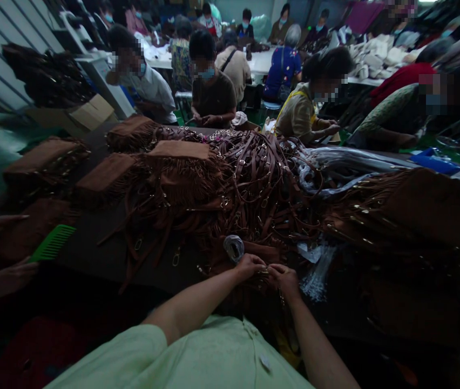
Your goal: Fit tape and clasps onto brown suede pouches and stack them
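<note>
My left hand (249,266) and my right hand (286,279) meet fingertip to fingertip at the table's near side, both pinched closed. Between them shows a small gold-coloured metal fitting (262,272); its exact kind is too dark to make out. A short chain-like piece hangs below my right hand. Under and behind my hands lies a brown suede bag (260,251). Touching distance from my left hand is a clear plastic roll (234,248). To the right of my right hand is a bundle of thin clear plastic ties (318,275).
Brown straps with metal buckles (254,167) heap up beyond my hands. Fringed brown bags (179,151) are stacked left, more bags (428,205) right. At far left a co-worker's hand (11,278) holds a green comb (55,242). Several people sit opposite.
</note>
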